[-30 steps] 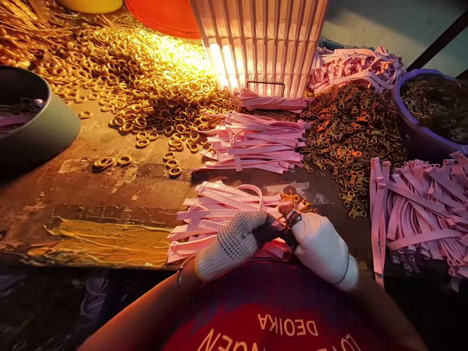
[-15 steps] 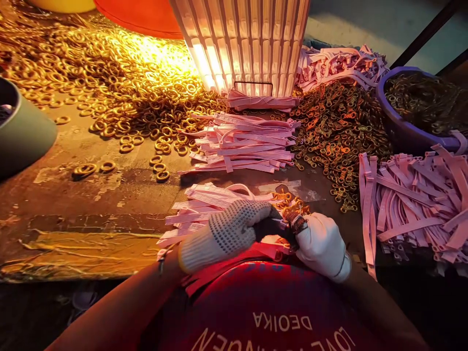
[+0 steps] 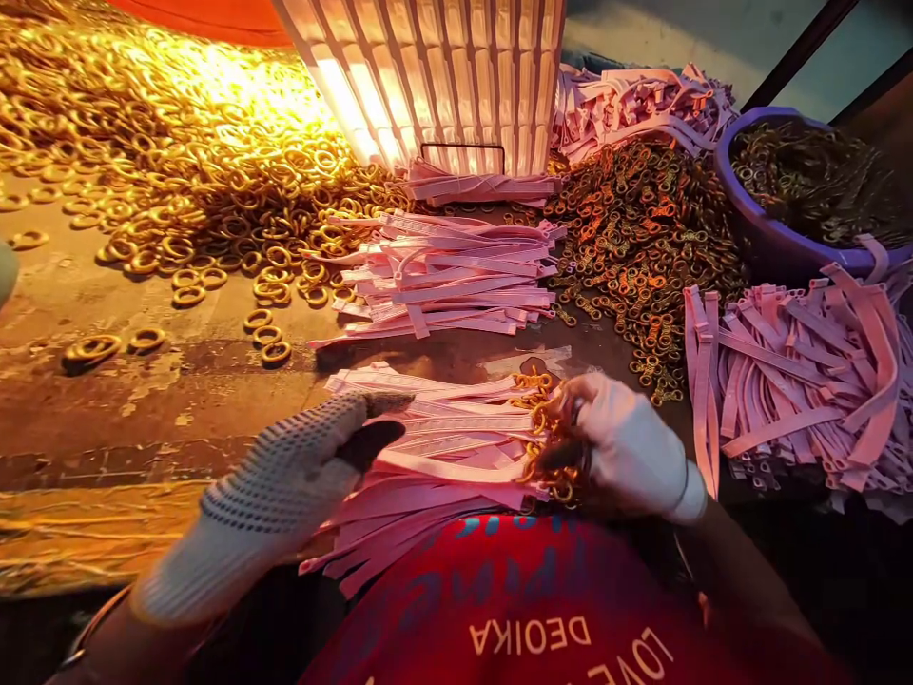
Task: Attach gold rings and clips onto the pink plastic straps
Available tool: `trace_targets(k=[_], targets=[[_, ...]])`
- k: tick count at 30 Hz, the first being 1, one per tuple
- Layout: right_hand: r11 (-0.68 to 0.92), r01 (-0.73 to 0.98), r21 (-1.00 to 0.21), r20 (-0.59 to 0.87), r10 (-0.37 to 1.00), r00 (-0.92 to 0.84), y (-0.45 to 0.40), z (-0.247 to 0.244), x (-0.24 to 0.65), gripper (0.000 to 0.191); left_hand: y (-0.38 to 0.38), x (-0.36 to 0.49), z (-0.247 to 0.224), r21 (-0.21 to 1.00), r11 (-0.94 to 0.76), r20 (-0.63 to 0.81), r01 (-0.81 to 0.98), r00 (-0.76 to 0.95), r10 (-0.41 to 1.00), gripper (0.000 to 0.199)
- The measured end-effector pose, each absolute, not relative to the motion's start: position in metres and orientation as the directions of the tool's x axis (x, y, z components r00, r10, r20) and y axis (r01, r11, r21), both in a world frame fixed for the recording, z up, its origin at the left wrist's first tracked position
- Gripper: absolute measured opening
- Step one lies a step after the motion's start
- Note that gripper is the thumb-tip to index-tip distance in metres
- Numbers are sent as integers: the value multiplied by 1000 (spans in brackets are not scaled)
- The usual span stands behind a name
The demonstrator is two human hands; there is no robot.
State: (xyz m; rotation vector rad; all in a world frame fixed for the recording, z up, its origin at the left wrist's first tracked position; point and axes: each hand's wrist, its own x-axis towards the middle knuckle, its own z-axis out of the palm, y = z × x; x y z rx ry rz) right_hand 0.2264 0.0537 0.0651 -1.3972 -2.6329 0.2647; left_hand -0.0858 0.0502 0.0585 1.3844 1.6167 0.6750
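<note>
Pink straps (image 3: 442, 395) lie side by side at the table's front edge, partly against the red shirt, with brass-coloured clasps (image 3: 532, 381) at their right ends. My left hand (image 3: 300, 466), in a dotted glove with dark fingertips, is at the straps' left ends, thumb and fingers apart, with nothing in it. My right hand (image 3: 620, 442), in a white glove, is at the clasps on the right, its fingers bent around some of them. Which clasp or strap end it grips is partly hidden by the fingers.
A second bundle of pink straps (image 3: 456, 276) lies behind. Brass rings (image 3: 214, 181) are heaped at the left, clasps (image 3: 642, 247) at the right. A ribbed plastic panel (image 3: 442, 86) stands at the back. A purple basin (image 3: 770, 228) and more pink straps (image 3: 799, 381) are at the right.
My hands have moved apart: the left has gone left and opened, the right is now at the clasps. The front straps are uncovered. The view has shifted to the right.
</note>
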Motion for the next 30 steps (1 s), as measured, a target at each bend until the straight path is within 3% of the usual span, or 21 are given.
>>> trace_targets(k=[2,3,4,7,9,13,16,18,20,23,27,30], targets=[[457,825,-334,116,888,-445,93,49,247,12,45,-77,59,844,425,-437,326,-38,898,16],[413,851,-325,144,911,-387,115,38,257,16,45,-72,60,834,517,-522,191,-32,853,20],[322,912,-255,150,945,-292,137,26,268,19,46,-66,60,804,593,-593,44,-13,805,26],[110,988,104,70,991,-117,189,-6,287,21,56,-52,57,638,721,-717,-271,130,684,44],[65,976,206,68,994,-81,206,-19,291,24,64,-47,52,547,767,-720,-335,280,635,58],[34,969,245,87,995,-57,212,-29,295,30,68,-48,42,478,798,-601,-367,527,602,71],[44,969,241,52,997,-58,211,-30,302,23,60,-53,37,504,770,-529,-390,565,633,61],[49,978,202,60,996,-62,207,-29,305,20,53,-56,35,572,715,-508,-402,511,693,51],[84,987,140,147,984,-104,199,-26,303,22,48,-57,34,643,644,-472,-414,449,759,53],[223,973,-67,306,932,-192,175,-13,287,25,46,-54,34,688,578,-456,-440,358,815,53],[414,704,-577,286,910,-300,119,18,245,26,51,-44,36,590,608,-550,-531,287,784,35],[507,518,-689,308,852,-424,77,36,211,30,55,-36,43,442,641,-591,-628,334,734,37]])
